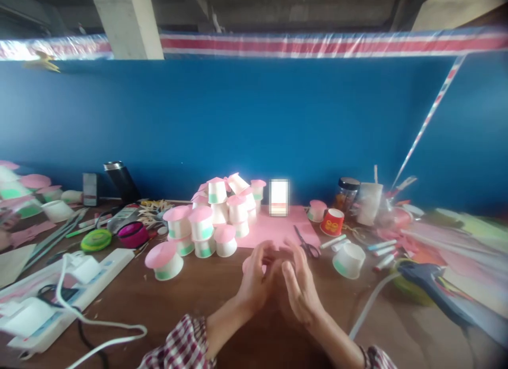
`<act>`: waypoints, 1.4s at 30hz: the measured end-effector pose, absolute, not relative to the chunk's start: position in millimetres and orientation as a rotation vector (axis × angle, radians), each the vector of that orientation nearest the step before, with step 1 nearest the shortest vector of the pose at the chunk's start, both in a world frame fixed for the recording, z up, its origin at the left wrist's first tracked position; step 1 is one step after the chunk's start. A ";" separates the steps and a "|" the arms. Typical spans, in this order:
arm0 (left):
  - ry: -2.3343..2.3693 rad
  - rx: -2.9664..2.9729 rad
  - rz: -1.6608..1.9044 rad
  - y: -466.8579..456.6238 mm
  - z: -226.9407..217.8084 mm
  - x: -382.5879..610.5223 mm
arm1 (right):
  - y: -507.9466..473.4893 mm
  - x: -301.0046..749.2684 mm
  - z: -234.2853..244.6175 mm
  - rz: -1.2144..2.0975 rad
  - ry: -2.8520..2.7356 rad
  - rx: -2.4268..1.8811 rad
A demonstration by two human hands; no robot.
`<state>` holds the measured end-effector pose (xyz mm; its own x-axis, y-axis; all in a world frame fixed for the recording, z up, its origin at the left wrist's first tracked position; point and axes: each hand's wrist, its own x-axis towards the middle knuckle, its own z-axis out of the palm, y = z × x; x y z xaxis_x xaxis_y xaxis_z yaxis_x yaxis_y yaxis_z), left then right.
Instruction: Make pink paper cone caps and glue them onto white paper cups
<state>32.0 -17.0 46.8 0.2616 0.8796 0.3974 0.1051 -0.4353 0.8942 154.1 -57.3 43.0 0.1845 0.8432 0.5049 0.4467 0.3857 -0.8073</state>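
Observation:
Low over the brown table, my left hand (pixel 256 279) and my right hand (pixel 299 289) face each other with palms inward and fingers loosely bent. Both look open, and no object shows between them. A pink round piece (pixel 247 265) peeks out from behind my left hand, mostly hidden by it. Ahead stands a stacked cluster of white paper cups (pixel 202 231) with green patches and pink paper tops. Nearer on the left is a single pink-topped cup (pixel 164 263). Beyond my fingers, dark scissors (pixel 307 245) lie at the edge of a pink paper sheet (pixel 278 234).
To the right are a white-and-green cup (pixel 349 260), a red cup (pixel 332 222), several markers (pixel 384 250) and a glue gun (pixel 436 287) with its cord. On the left lie a power strip (pixel 107 279), a green tape measure (pixel 96 239) and a tilted black flask (pixel 121 181). A blue partition (pixel 254 115) rises behind.

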 end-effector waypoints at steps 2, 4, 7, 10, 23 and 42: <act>0.887 1.715 1.227 -17.8 45.3 44.1 | -58.2 156.7 41.4 0.462 -1.358 -1.195; 0.909 1.643 1.229 -16.5 41.4 52.5 | -59.5 158.9 40.7 0.494 -1.272 -1.173; 0.955 1.559 1.256 -12.8 34.0 55.1 | -61.0 160.0 39.5 0.548 -1.249 -1.128; 0.945 1.546 1.187 -10.4 29.7 50.0 | -62.5 157.7 36.2 0.597 -1.325 -1.083; 0.874 0.920 1.314 21.1 45.9 20.5 | -53.3 162.0 37.7 0.702 -0.847 -0.990; 0.434 0.339 0.974 6.0 51.2 27.9 | -51.5 154.9 35.8 0.731 -1.258 -1.422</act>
